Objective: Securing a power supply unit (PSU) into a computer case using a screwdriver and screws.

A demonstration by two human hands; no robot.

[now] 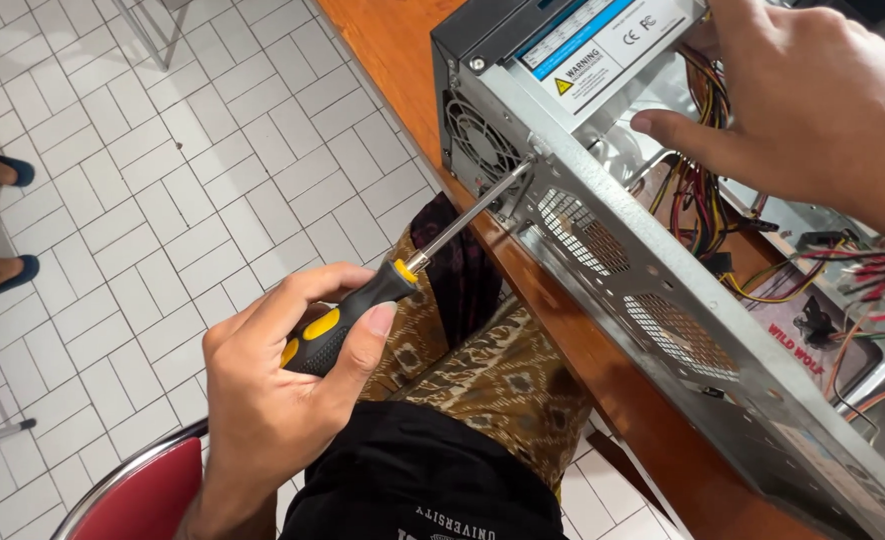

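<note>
A screwdriver [383, 290] with a black handle marked by yellow inserts and a yellow collar is held in the left hand [273, 390], whose fingers are curled fully round the grip, the thumb laid along the handle's upper side. Its long, bright metal shaft is angled up and to the right, and its tip is set against the rear panel of an open computer case [663, 300], at a spot just beside the round fan grille [478, 145] near the panel's upper edge. The case is made of bare grey sheet metal, pierced by patches of small ventilation holes along its rear panel, and it is laid on its side on a brown wooden table [393, 50], close to the table's edge. A power supply unit [573, 50] with a dark housing and a white and blue label is seated in the top corner of the case. The right hand [803, 100] is placed over the open side of the case beside the power supply, its fingers spread loosely and partly bent; nothing can be seen gripped in it, though the thumb is extended towards the metal frame. A bundle of red, yellow and black wires [703, 190] is seen inside the case below that hand. A white tiled floor [163, 200] lies beneath, and the red seat of a chair [143, 495] is visible at the lower left.
</note>
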